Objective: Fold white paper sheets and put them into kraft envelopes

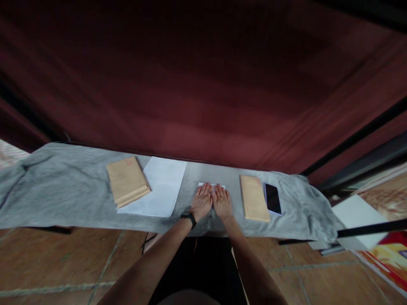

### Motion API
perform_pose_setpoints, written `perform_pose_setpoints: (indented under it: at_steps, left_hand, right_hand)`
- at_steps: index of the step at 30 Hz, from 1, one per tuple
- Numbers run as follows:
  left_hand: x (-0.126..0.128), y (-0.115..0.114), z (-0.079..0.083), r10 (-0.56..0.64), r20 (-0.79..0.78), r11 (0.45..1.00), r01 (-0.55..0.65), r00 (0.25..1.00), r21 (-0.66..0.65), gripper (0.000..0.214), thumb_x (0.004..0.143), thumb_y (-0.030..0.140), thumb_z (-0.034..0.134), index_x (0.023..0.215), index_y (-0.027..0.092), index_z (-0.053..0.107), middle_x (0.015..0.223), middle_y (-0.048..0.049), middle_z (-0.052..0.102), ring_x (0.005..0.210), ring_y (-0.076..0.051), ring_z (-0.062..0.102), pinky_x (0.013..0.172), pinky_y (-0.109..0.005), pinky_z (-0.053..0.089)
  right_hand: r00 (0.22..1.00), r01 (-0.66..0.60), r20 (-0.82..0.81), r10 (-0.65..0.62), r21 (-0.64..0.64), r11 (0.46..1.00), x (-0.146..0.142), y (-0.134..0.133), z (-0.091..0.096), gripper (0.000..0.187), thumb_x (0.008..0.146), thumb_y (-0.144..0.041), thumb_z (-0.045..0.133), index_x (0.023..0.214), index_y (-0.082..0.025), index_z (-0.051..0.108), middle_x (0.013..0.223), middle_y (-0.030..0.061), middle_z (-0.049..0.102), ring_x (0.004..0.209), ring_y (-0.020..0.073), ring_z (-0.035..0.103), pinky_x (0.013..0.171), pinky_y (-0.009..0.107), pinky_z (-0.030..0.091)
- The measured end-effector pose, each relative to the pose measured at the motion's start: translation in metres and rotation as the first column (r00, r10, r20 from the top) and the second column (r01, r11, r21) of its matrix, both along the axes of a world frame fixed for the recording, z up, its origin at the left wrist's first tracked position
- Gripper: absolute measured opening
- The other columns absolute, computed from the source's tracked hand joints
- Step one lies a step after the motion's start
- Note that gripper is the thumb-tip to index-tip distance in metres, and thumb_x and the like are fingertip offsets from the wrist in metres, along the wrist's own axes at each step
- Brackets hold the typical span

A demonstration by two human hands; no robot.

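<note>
Both palms lie flat, side by side, on a folded white sheet of paper [222, 187] on the grey cloth. My left hand [202, 202], with a dark watch [189, 219] at its wrist, covers the paper's left part. My right hand [221, 203] presses over the right part, fingers stretched forward. Only the paper's far edge shows past the fingertips; the rest is hidden beneath the hands. To the left is a stack of large white sheets [165, 182], partly under a pile of brown envelopes [127, 180]. On the right lies a brown envelope stack [254, 199].
A phone [272, 198] with a dark screen lies right of the right-hand envelopes. The grey cloth [73, 186] covers a long narrow table, with a dark red panel [190, 106] rising behind it. White boards [359, 216] stand at the right end above the tiled floor [70, 258].
</note>
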State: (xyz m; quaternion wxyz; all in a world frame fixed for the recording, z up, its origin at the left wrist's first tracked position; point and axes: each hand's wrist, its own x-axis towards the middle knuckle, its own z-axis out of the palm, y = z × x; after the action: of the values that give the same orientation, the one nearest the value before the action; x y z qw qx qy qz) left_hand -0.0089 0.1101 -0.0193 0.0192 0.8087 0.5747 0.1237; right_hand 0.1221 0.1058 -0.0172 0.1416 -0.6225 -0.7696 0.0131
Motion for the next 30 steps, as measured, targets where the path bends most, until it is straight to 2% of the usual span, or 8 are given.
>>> perform_pose_setpoints:
  at_steps: [6, 11, 18, 30]
  left_hand:
    - [-0.008, -0.001, 0.002, 0.100, 0.001, 0.995, -0.100, 0.995, -0.009, 0.060, 0.103, 0.034, 0.025, 0.153, 0.004, 0.035, 0.162, -0.0153, 0.033, 0.153, -0.024, 0.023, 0.126, -0.043, 0.015]
    - [-0.014, -0.003, 0.003, 0.142, 0.011, 0.990, -0.141, 0.990, -0.029, 0.067, 0.102, 0.046, 0.028, 0.154, 0.003, 0.033, 0.162, -0.0174, 0.032, 0.153, -0.026, 0.022, 0.126, -0.044, 0.014]
    - [-0.024, -0.011, 0.006, 0.093, 0.013, 0.995, -0.093, 0.996, -0.019, 0.074, 0.100, 0.055, 0.033, 0.153, 0.003, 0.033, 0.162, -0.0201, 0.031, 0.153, -0.029, 0.023, 0.125, -0.046, 0.014]
    - [-0.034, -0.027, 0.012, 0.027, -0.017, 1.000, -0.027, 1.000, -0.015, 0.061, 0.101, 0.048, 0.039, 0.153, 0.016, 0.040, 0.163, -0.0155, 0.032, 0.152, -0.031, 0.026, 0.123, -0.052, 0.013]
  right_hand:
    - [0.991, 0.134, -0.002, -0.134, -0.010, 0.991, 0.002, 0.002, -0.005, 0.056, 0.106, -0.034, 0.027, 0.155, -0.010, 0.035, 0.161, 0.0137, 0.034, 0.149, 0.0280, 0.032, 0.121, 0.048, 0.020]
    - [0.987, 0.161, -0.020, -0.160, 0.046, 0.986, 0.004, -0.002, -0.009, 0.058, 0.105, -0.037, 0.028, 0.154, -0.006, 0.037, 0.160, 0.0181, 0.036, 0.146, 0.0318, 0.035, 0.119, 0.051, 0.023]
    - [0.980, 0.198, -0.025, -0.197, 0.079, 0.977, 0.014, -0.010, -0.014, 0.060, 0.105, -0.039, 0.029, 0.154, -0.004, 0.036, 0.158, 0.0200, 0.039, 0.145, 0.0333, 0.037, 0.118, 0.052, 0.025]
    - [0.974, 0.225, -0.029, -0.224, 0.143, 0.964, 0.031, -0.028, -0.018, 0.056, 0.105, -0.032, 0.024, 0.150, -0.008, 0.044, 0.154, 0.0182, 0.046, 0.141, 0.0331, 0.042, 0.116, 0.053, 0.028]
